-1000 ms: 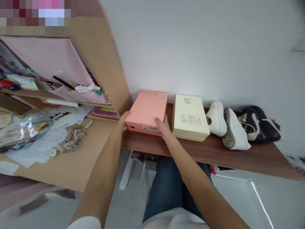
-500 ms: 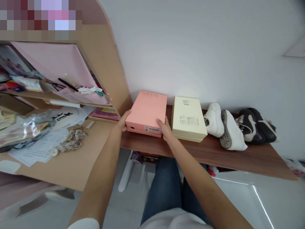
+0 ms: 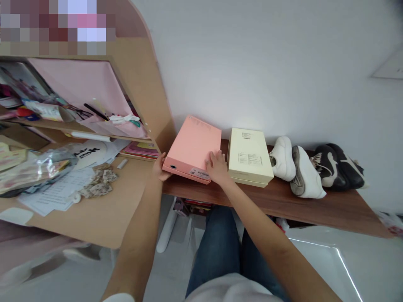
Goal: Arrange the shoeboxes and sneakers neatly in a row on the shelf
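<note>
A pink shoebox is at the left end of a dark wooden bench, its left side raised a little and its body turned at an angle. At its front left corner, my left hand grips the side, fingers partly hidden by the box. My right hand lies on the lid near the front right corner, fingers spread and holding nothing. A label with a barcode shows on the box's front. Just right of that hand stands a cream shoebox, closed and untouched.
White sneakers and black-and-white shoes sit farther right on the wooden bench. At left, a desk holds papers, a white cap, plastic bags and a patterned scrunchie. Its side panel rises close beside the pink box.
The pink shoebox has turned and tilted, its left side coming up. My right hand has shifted from gripping its right edge to lying spread on the lid.
</note>
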`<state>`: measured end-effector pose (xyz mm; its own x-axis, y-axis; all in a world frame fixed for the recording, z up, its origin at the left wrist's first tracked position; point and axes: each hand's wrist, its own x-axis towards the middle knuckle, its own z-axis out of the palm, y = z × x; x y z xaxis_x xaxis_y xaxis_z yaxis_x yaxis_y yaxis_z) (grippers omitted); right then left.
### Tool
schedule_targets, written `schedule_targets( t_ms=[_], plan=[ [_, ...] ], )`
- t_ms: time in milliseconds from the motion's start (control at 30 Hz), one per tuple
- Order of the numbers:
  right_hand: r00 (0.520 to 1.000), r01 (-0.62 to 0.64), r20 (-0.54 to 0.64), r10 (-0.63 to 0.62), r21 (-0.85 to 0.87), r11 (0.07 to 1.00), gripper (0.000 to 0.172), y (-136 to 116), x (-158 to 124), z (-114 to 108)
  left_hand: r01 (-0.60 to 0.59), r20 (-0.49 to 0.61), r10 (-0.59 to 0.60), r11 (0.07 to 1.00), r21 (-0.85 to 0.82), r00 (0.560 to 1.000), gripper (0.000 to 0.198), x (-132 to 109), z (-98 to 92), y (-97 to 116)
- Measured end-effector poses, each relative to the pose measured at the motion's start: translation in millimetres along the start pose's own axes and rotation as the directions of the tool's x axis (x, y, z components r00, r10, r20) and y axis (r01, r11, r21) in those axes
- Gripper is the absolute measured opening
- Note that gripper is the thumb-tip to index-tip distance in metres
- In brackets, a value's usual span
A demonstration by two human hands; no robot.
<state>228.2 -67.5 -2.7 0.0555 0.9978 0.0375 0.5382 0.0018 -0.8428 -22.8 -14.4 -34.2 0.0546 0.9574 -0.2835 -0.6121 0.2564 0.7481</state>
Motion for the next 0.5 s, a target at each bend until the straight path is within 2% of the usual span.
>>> schedule_targets(
  t_ms=[67,167,267,367,500],
  plan=[
    [0.998,0.023,0.063,-0.015,-0.116,0.993,0.066,-11.8,4.0,-3.8,0.003,0.02,-0.001,0.995,-0.096,1.0,0.043,-4.7,6.8,-5.4],
    [0.99,0.048,0.139,-0.026,-0.16,0.986,0.072,-28.1,12.1,-11.5,-0.001,0.065,0.015,0.979,-0.205,0.998,0.049,-10.3,23.7,-17.1],
    [0.983,0.054,0.178,-0.035,-0.105,0.993,0.077,-41.1,20.2,-20.3,-0.046,0.108,0.074,0.969,-0.243,0.991,0.043,-11.6,42.5,-32.1],
    [0.972,0.079,0.224,-0.074,-0.015,0.997,0.078,-51.4,25.2,-27.7,-0.047,0.156,0.085,0.972,-0.231,0.984,0.04,-11.2,56.4,-44.9],
    [0.968,0.036,0.246,-0.054,0.075,0.997,0.088,-62.5,24.5,-31.5,-0.045,0.177,0.08,0.98,-0.191,0.981,0.041,-15.6,66.0,-48.1]
  ],
)
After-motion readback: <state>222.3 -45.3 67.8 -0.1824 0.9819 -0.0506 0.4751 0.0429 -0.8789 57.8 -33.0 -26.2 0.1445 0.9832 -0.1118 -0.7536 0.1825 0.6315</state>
